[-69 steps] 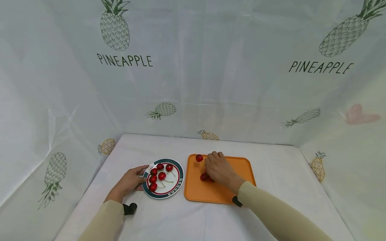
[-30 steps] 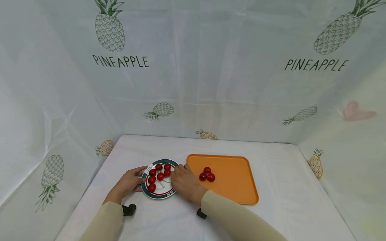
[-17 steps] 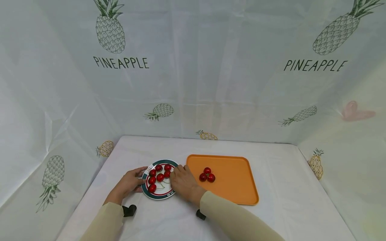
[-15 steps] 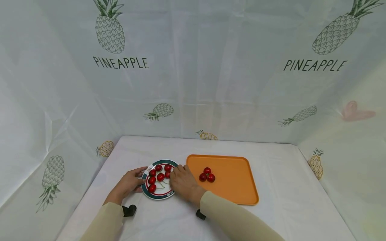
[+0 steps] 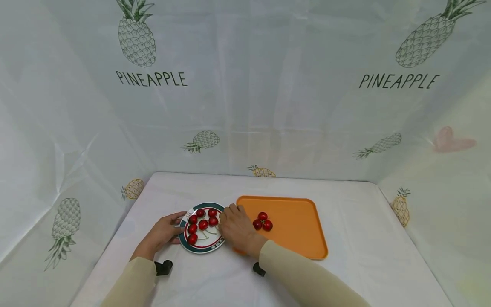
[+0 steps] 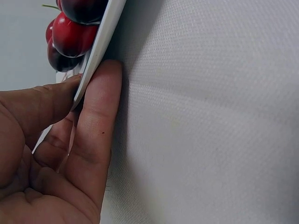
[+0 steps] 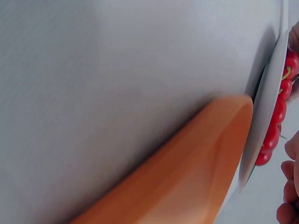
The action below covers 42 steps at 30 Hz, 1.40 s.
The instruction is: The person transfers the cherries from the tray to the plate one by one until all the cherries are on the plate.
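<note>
My left hand (image 5: 165,230) grips the left rim of a round white plate (image 5: 207,247) with a dark green border. In the left wrist view, its thumb is over the rim and its fingers (image 6: 97,109) are underneath. Several red cherries (image 5: 203,224) with green stems lie on the plate. Beside its right edge is my right hand (image 5: 238,226), overlapping the rim in the head view and close to a cherry (image 5: 213,221). Its loosely bent fingers (image 7: 288,190) show partly in the right wrist view, with nothing visible between them.
An orange tray (image 5: 293,230) lies right of the plate, its left edge partly behind my right hand. Three cherries (image 5: 262,221) sit clustered on it. The table has a white cloth (image 5: 364,256), and a pineapple-print sheet (image 5: 276,106) hangs behind and at the sides.
My right hand has come from the tray to the plate, then drawn slightly right. One more cherry shows on the plate, and the tray's upper cherry is gone. My left hand stays on the rim.
</note>
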Each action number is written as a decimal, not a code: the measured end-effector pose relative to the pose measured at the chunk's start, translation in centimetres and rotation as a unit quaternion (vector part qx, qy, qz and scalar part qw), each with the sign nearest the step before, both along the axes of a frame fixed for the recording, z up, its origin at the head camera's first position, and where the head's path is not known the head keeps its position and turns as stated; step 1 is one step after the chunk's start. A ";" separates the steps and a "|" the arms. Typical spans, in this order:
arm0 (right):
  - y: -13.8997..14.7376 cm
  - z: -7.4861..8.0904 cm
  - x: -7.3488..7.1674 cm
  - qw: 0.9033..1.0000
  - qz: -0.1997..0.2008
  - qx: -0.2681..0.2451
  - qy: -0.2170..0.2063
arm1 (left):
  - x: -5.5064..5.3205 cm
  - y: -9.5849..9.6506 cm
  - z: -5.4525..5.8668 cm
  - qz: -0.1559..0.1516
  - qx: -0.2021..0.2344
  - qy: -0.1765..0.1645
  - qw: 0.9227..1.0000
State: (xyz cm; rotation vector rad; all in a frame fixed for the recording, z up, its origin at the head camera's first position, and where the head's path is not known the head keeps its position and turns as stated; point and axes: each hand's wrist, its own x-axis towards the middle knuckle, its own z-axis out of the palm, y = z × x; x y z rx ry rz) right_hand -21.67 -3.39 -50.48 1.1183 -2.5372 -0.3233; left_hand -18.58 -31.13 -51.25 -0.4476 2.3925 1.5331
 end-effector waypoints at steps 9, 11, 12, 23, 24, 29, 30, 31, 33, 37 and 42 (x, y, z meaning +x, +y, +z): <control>1.9 0.6 -0.4 1.000 -0.002 0.011 0.013 | 0.0 -0.1 0.1 -0.002 0.001 -0.003 1.000; 2.3 0.6 -0.4 1.000 -0.004 0.011 0.018 | 0.1 0.0 0.1 -0.001 -0.001 -0.003 1.000; 2.5 0.7 -0.4 1.000 -0.007 0.009 0.019 | 0.1 0.0 0.1 0.000 -0.001 -0.004 1.000; 5.3 0.7 -0.5 0.997 -0.029 -0.066 0.031 | 0.0 0.0 -0.1 0.004 0.000 -0.010 1.000; 5.7 0.6 -0.5 0.996 -0.029 -0.075 0.030 | 0.1 0.0 -0.1 0.003 -0.001 -0.009 1.000; 8.2 0.6 -0.4 0.994 -0.045 -0.099 0.015 | 0.1 0.1 -0.1 0.000 0.005 -0.003 1.000; 8.7 0.6 -0.3 0.993 -0.050 -0.104 0.009 | 0.1 0.1 -0.2 -0.001 0.006 -0.001 1.000; 9.3 0.5 -0.3 0.993 -0.055 -0.108 0.005 | 0.1 0.1 -0.2 -0.002 0.007 0.000 1.000; 10.4 0.4 -0.2 0.991 -0.065 -0.115 0.001 | 0.1 0.1 -0.2 -0.004 0.010 0.002 1.000; 12.2 0.0 0.2 0.990 -0.072 -0.121 -0.002 | 0.1 0.0 -0.3 -0.004 0.013 0.005 1.000; 13.0 -0.4 0.5 0.991 -0.064 -0.121 -0.005 | 0.0 -0.5 -0.6 -0.003 0.020 0.004 1.000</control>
